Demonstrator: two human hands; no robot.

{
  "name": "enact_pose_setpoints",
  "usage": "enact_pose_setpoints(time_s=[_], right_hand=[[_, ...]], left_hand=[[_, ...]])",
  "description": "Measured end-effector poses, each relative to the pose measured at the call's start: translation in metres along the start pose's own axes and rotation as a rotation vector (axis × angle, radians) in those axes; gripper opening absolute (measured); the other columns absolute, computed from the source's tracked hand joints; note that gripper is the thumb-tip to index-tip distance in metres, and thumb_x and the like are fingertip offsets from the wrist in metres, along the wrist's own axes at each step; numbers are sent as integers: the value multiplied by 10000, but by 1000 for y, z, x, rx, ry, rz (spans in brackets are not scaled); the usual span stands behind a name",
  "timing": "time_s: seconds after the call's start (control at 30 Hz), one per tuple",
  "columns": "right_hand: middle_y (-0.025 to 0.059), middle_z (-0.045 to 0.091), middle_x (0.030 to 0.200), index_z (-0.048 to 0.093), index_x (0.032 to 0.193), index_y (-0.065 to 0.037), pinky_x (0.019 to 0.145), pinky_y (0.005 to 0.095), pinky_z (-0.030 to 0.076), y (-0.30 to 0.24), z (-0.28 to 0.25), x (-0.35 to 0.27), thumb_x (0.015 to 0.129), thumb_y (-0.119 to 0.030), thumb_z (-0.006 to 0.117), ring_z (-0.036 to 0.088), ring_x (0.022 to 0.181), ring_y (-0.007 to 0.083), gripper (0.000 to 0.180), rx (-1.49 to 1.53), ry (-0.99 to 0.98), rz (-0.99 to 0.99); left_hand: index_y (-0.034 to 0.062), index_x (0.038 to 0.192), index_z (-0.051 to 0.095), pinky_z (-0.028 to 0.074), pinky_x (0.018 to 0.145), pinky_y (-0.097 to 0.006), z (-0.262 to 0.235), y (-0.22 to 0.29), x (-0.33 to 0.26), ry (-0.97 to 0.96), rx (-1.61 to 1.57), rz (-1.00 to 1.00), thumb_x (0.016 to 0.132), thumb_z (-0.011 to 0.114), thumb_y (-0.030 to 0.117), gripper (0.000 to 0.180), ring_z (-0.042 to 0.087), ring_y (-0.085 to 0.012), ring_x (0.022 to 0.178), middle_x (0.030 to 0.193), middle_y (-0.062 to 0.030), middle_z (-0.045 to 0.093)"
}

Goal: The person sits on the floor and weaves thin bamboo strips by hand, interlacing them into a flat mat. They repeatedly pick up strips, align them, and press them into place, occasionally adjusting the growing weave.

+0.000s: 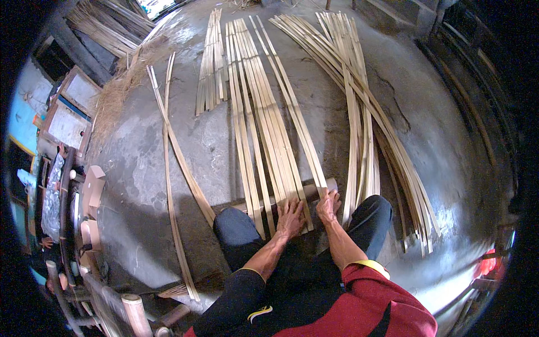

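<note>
Long pale bamboo strips point(268, 121) lie side by side on the floor in front of me, running away from my knees. Their near ends rest across a thick round pole point(331, 184) laid crosswise. My left hand point(291, 218) lies over the near ends of this row, fingers spread and pressing down on it. Just to the right, a narrow pair of bamboo strips point(299, 122) runs slightly apart from the row. My right hand point(328, 205) is closed on the near end of that pair, with its fingertips partly hidden.
To the right, more strips point(353, 84) cross in a loose pile. Two strips point(167, 121) lie crossed at left, and a shorter group point(211, 73) sits farther off. Cardboard boxes point(94, 191) and a cut bamboo pole point(136, 314) stand along the left side.
</note>
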State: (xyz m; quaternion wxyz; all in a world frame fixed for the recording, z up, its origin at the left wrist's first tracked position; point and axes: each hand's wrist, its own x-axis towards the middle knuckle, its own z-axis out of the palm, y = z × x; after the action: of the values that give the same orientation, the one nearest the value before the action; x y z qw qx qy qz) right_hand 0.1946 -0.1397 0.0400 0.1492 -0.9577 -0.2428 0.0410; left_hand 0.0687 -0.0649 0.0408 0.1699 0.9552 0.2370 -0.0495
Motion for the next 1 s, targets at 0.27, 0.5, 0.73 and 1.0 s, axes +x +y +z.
enact_pose_setpoints(time_s=[0.27,0.5,0.73,1.0], right_hand=[[176,455,883,473,982,-42,662,422,394,1,5,2,688,-50,464,449,834,332,294,76,-32,-162],[165,531,828,507,919,10,623,323,434,-15,-6,13,737,-54,475,533,722,255,196,769,-22,-176],[91,573,681,549,931,1,440,240,447,-3,8,15,816,-119,444,586,569,147,197,1075,-565,163],[68,524,579,540,834,-17,365,245,399,11,29,28,826,-148,424,519,447,138,175,988,-423,30]], left_hand=[[155,1265,258,167,933,-568,-1,2,8,-30,-33,-52,717,531,407,662,155,-326,1215,1312,-93,217],[227,1277,230,164,936,-562,-12,9,4,-78,-29,-54,672,584,410,725,134,-344,1219,1323,-98,182],[238,1270,253,166,938,-557,-11,1,7,-139,46,-4,632,611,380,745,167,-361,1207,1311,-127,213],[209,1272,252,162,957,-532,-7,-3,7,-71,-96,4,579,676,343,823,168,-337,1217,1331,-97,191]])
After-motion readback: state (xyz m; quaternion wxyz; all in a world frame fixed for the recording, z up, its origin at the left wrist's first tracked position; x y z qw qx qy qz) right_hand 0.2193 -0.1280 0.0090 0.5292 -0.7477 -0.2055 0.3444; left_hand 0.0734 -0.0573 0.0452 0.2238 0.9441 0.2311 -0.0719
